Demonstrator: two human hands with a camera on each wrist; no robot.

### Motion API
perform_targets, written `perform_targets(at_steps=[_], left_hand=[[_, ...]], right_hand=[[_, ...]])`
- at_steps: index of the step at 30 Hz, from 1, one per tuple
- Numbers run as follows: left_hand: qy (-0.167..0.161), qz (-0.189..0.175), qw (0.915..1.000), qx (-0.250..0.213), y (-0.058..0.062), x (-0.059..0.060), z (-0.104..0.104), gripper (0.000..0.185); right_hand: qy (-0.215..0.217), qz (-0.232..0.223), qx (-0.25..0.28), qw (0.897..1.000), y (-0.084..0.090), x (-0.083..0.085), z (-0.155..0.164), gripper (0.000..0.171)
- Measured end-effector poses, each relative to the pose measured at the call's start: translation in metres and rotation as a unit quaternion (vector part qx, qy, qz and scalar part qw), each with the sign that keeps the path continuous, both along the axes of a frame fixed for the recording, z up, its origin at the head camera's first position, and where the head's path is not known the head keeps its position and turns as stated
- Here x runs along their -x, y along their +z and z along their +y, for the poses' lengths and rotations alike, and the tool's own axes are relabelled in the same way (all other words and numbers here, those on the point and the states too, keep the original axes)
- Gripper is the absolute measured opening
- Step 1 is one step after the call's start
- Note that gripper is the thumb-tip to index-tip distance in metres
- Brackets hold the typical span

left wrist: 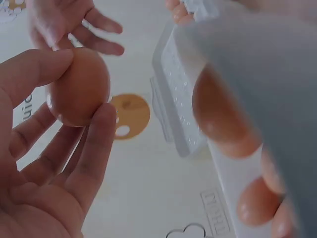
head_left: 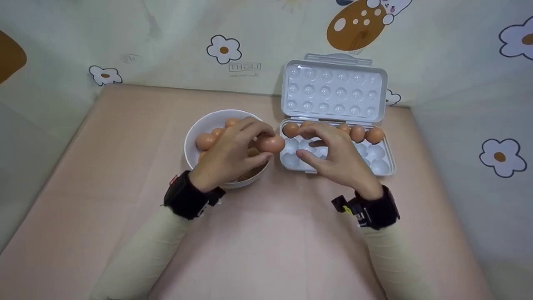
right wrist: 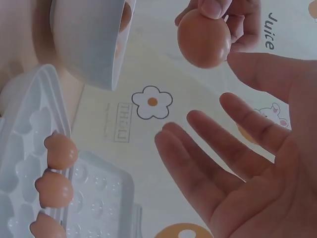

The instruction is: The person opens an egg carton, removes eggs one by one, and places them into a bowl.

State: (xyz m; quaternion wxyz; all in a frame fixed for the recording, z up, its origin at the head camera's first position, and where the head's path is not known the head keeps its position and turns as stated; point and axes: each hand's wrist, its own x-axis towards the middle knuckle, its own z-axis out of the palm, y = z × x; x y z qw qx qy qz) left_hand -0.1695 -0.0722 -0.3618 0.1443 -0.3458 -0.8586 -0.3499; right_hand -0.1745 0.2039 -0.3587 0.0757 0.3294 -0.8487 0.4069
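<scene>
The left hand (head_left: 227, 156) pinches a brown egg (head_left: 270, 143) between thumb and fingertips, the other fingers loosely curved beneath it, as the left wrist view shows plainly. The egg hangs in the air just past the right rim of the bowl (head_left: 192, 137), between the bowl and the left end of the tray (head_left: 385, 143). Its long axis lies roughly level and points from the bowl toward the tray. The right hand (head_left: 339, 156) holds nothing: its fingers are spread and relaxed, the palm turned toward the egg, hovering over the left part of the tray. The egg lies just left of the right hand's fingertips, near but apart from them, so the gap between the two hands is small and the egg sits in it. The left hand is the one on the egg; the right is merely close. Beyond the hands, the tray's far row carries several eggs (head_left: 357, 133), while the nearer cups to the right of the right hand look bare. The lid (head_left: 333, 89) stands open behind the tray, against the flowered wall. More eggs rest in the bowl, left of the tray, on the pink desk (head_left: 266, 241).
</scene>
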Motion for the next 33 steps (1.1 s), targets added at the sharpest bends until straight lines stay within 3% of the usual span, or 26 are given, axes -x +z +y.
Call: perform_targets(at_steps=[6,13,23,33], left_hand=[[0.028,-0.038,0.9988,0.009,0.013,0.014,-0.022,0.034],[0.049,-0.092,0.9913,0.081,0.025,0.036,-0.037,0.034],[0.039,-0.143,0.9731,0.176,0.021,0.061,-0.056,0.026],[0.033,-0.173,0.9603,0.217,0.014,0.069,-0.063,0.020]], right_hand=[[-0.039,0.080,-0.046,0.995,0.000,0.005,0.010,0.035],[-0.045,0.079,-0.065,0.994,0.003,0.006,0.014,0.034],[-0.038,0.071,-0.075,0.994,0.004,0.006,0.014,0.037],[-0.054,0.069,-0.089,0.992,0.003,0.006,0.017,0.039]])
